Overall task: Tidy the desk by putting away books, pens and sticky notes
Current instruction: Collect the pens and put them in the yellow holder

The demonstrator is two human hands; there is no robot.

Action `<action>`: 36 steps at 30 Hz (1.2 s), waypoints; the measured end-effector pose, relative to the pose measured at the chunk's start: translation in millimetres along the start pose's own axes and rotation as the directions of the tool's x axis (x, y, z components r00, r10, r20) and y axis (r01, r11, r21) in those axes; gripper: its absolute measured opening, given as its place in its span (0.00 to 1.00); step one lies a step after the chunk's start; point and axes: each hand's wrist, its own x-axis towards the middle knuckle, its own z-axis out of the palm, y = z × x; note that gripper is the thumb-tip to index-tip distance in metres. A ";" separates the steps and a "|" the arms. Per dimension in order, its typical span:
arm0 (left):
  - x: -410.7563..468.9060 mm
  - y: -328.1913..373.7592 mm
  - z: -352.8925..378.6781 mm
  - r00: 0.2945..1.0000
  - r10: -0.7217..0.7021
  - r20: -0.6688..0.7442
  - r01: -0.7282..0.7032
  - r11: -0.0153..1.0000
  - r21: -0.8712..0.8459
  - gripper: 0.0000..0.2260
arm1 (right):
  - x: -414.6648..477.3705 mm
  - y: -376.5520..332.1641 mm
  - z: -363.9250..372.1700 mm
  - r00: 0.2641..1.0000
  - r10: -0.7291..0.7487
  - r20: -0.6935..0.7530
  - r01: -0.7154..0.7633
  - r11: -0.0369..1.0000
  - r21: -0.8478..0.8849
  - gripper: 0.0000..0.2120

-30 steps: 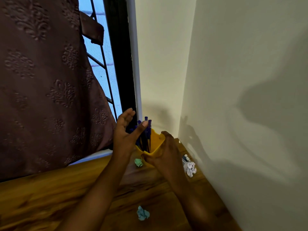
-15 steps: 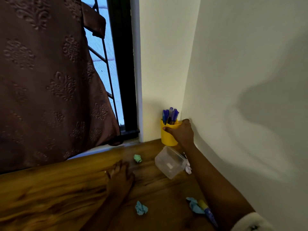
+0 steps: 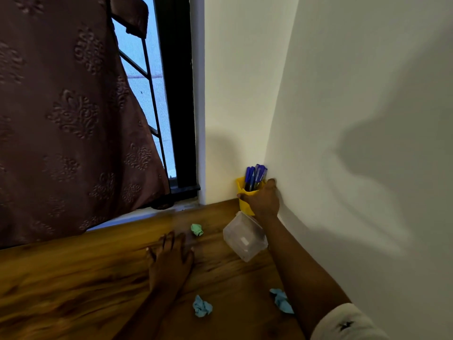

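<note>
Pushing yellow pen cup (image 3: 242,207) from earlier mid-desk to 1 o'clock corner; clamping right hand (image 3: 263,201) grip round its likely light, stiff wall; resting left hand (image 3: 170,262) flat, fingers apart.

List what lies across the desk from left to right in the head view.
From the left: left hand, green crumpled note, clear plastic container, blue crumpled note nearest the wall.

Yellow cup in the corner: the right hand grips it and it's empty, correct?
Not empty. The head view shows blue pens standing in the yellow cup; the right hand does grip it in the corner.
</note>
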 end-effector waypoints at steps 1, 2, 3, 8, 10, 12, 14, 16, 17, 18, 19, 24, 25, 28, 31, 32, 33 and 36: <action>0.0 0.1 0.0 1.000 -0.001 0.003 0.001 1.000 0.004 0.25 | 1.5 -3.2 -2.3 1.000 -0.002 0.030 0.005 0.995 -0.100 0.46; 0.1 0.1 0.1 1.000 -0.001 0.007 0.000 1.000 0.010 0.26 | 2.1 -7.0 -4.8 0.999 -0.004 0.051 0.015 0.975 -0.220 0.47; 0.3 0.0 0.1 1.000 -0.001 0.011 0.001 1.000 0.013 0.26 | 1.9 -9.7 -6.9 0.998 -0.008 0.060 0.027 0.944 -0.330 0.48; -0.4 -1.2 1.3 1.000 0.003 0.012 -0.003 1.000 0.007 0.26 | -7.3 -4.9 -13.4 0.993 -0.018 0.115 0.072 0.865 -0.496 0.53; -0.7 -0.8 0.7 1.000 0.005 0.001 -0.005 1.000 0.007 0.25 | -7.9 1.6 -21.8 0.961 -0.248 0.125 0.275 0.796 -0.539 0.45; -0.2 -0.1 1.0 1.000 0.005 0.001 -0.005 1.000 0.003 0.25 | -3.3 3.9 -31.2 0.766 -0.618 0.178 0.583 0.550 -0.599 0.35; 0.7 0.0 1.7 1.000 0.002 -0.001 -0.002 1.000 -0.004 0.25 | 9.0 6.9 -34.6 0.543 -0.722 0.430 0.760 0.204 -0.617 0.35; 0.3 -1.1 2.4 1.000 0.003 0.003 -0.003 1.000 -0.011 0.25 | 21.3 11.7 -33.2 0.471 -0.546 0.693 0.815 -0.031 -0.579 0.35; -0.5 -1.9 3.1 1.000 0.008 0.002 -0.008 1.000 -0.017 0.25 | 28.5 15.7 -30.3 0.459 -0.482 0.746 0.814 -0.108 -0.571 0.34; -1.3 -2.3 3.2 1.000 0.012 0.000 -0.012 1.000 -0.022 0.25 | 33.2 17.6 -28.5 0.446 -0.461 0.768 0.811 -0.156 -0.564 0.33; -1.9 -2.6 3.2 1.000 0.015 -0.001 -0.015 1.000 -0.025 0.25 | 37.2 19.5 -25.9 0.430 -0.458 0.778 0.807 -0.190 -0.558 0.32; -0.6 -1.9 2.1 1.000 0.011 -0.007 -0.011 1.000 -0.014 0.25 | 51.3 16.5 -28.0 0.343 -0.545 0.765 0.736 -0.350 -0.580 0.27; -0.3 -2.0 2.6 1.000 0.011 -0.005 -0.011 1.000 -0.013 0.25 | 54.3 16.9 -27.0 0.336 -0.557 0.760 0.722 -0.365 -0.587 0.27; 0.6 -2.4 3.7 1.000 0.007 -0.004 -0.007 1.000 -0.009 0.26 | 53.6 16.4 -31.3 0.286 -0.593 0.753 0.739 -0.363 -0.567 0.30; 1.2 -2.9 4.5 1.000 0.011 -0.010 -0.011 1.000 0.001 0.25 | 34.2 15.9 -48.3 0.356 -0.801 0.481 0.822 0.025 -0.569 0.21; 1.3 -2.9 4.4 1.000 0.013 -0.011 -0.013 1.000 0.000 0.25 | 24.4 16.5 -55.7 0.475 -0.796 0.375 0.806 0.224 -0.548 0.16; 1.7 -2.4 4.8 1.000 0.015 -0.013 -0.015 1.000 0.000 0.25 | 16.4 19.6 -60.4 0.625 -0.699 0.346 0.739 0.388 -0.551 0.13; 1.7 -1.0 4.3 1.000 0.018 -0.010 -0.018 1.000 0.009 0.25 | 4.8 36.9 -50.5 0.813 -0.300 0.499 0.582 0.465 -0.667 0.11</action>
